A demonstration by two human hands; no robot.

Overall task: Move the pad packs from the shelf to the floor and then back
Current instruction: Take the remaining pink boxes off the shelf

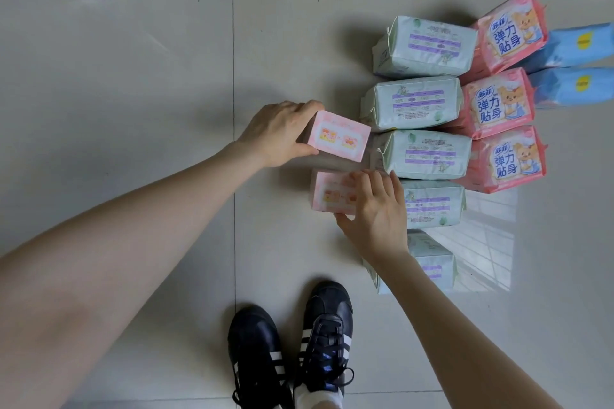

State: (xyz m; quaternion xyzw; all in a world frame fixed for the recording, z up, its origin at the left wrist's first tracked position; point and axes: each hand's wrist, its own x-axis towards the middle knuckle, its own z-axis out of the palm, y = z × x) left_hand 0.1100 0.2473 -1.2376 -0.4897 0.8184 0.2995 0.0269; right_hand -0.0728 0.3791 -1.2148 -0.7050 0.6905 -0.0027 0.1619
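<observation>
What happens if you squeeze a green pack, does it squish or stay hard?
Probably squishy: the green pack has a puffy film wrapper, creased at its ends. It likely won't roll, since it lies on a broad flat side.

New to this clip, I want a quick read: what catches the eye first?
Mid-frame, the left hand grips a small pink pack and the right hand holds a second small pink pack just below it. To their right, green packs, bear-printed pink packs and blue packs lie in columns on the tiled floor; black shoes stand at the bottom edge.
</observation>
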